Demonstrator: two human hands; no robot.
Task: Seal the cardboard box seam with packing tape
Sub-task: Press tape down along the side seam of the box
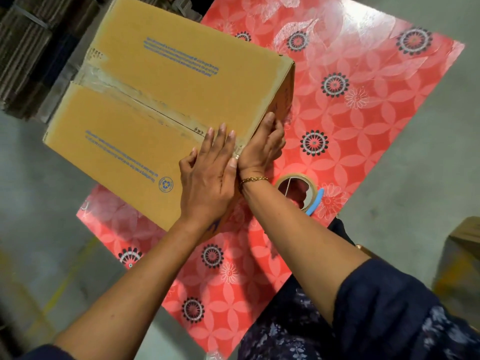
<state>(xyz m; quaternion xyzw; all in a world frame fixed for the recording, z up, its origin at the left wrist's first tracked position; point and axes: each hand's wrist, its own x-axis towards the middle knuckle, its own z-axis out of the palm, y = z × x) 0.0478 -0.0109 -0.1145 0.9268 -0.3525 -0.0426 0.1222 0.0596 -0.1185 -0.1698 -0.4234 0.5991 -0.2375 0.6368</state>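
Note:
A brown cardboard box (pixel 145 81) with blue print stands on a red flowered table (pixel 363 105). Clear packing tape (pixel 124 89) runs along its top centre seam, wrinkled at the far end. My left hand (pixel 207 178) lies flat, fingers spread, on the box top at the near end of the seam. My right hand (pixel 262 146) presses flat against the box's near side wall just below that edge, over the tape end. Neither hand holds anything. A roll of tape (pixel 298 190) lies on the table beside my right wrist.
A blue-handled tool (pixel 315 202) lies against the tape roll. Stacks of flattened cardboard (pixel 28 55) stand at the far left. Another brown box (pixel 459 255) sits on the grey floor at the right. The table's near corner is by my body.

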